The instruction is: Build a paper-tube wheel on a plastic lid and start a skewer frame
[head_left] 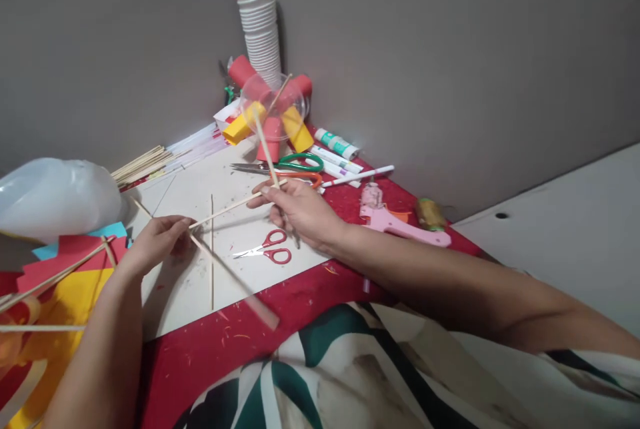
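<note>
Thin bamboo sticks (227, 206) form an angular piece held between both hands above the white board (170, 312). My left hand (163, 239) pinches one end of the stick that spans the hands. From there another stick (235, 279) slants down towards me, blurred at its end. My right hand (303, 212) closes on the other end, where a further stick (267, 149) rises upwards. Under the hands, a loose stick (212, 262) lies on the board beside small scissors (275, 246) with red handles. How the sticks are joined is hidden by my fingers.
Behind stand a stack of paper cups (260, 29) and a red-and-yellow paper craft (270, 136). Green-handled scissors (300, 161), markers (340, 161) and a pink glue gun (400, 226) lie right. A translucent jug (60, 196) and coloured paper (75, 289) are left.
</note>
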{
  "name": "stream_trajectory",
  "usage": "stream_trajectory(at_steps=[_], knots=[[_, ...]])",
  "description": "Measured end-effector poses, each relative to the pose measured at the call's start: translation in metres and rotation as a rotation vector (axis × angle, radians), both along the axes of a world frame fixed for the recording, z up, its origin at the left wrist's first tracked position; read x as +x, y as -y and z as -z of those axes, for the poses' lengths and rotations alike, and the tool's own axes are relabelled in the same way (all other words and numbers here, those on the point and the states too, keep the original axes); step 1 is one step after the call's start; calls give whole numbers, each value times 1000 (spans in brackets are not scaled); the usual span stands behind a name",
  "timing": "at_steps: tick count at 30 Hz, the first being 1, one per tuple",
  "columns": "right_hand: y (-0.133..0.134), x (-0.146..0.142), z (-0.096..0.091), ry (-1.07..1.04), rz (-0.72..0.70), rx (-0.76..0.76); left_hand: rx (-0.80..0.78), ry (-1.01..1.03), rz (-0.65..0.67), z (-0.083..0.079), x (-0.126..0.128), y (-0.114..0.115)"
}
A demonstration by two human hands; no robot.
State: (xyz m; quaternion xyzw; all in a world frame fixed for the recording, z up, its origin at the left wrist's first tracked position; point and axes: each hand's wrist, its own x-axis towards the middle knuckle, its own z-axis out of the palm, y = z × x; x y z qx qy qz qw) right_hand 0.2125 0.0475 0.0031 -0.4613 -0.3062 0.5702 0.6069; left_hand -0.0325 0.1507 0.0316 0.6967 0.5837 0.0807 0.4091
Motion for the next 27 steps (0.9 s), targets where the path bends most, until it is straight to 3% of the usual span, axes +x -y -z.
stream_trajectory(at_steps=[4, 6, 10, 13, 15, 17, 20, 23, 27], knots=[[2, -1, -1, 46, -54, -5, 340, -437, 105, -24, 1, 6], [2, -1, 0, 55, -74, 9, 501, -554, 125, -35, 9, 12], [3, -1, 4, 44, -112, 45, 540, -259, 241, -40, 46, 25], [3, 0, 6, 45, -138, 68, 299, 95, 506, -29, 77, 29], [3, 1, 6, 59, -140, 96, 134, 297, 569, -20, 92, 27], [3, 2, 5, 65, -133, 138, 94, 394, 574, -13, 98, 22], [5, 4, 1, 70, -117, 166, 167, 434, 524, -9, 94, 13], [9, 5, 1, 105, -67, 165, 279, 417, 427, -12, 83, 6], [11, 3, 6, 152, -36, 163, 272, 416, 355, -22, 69, 1]])
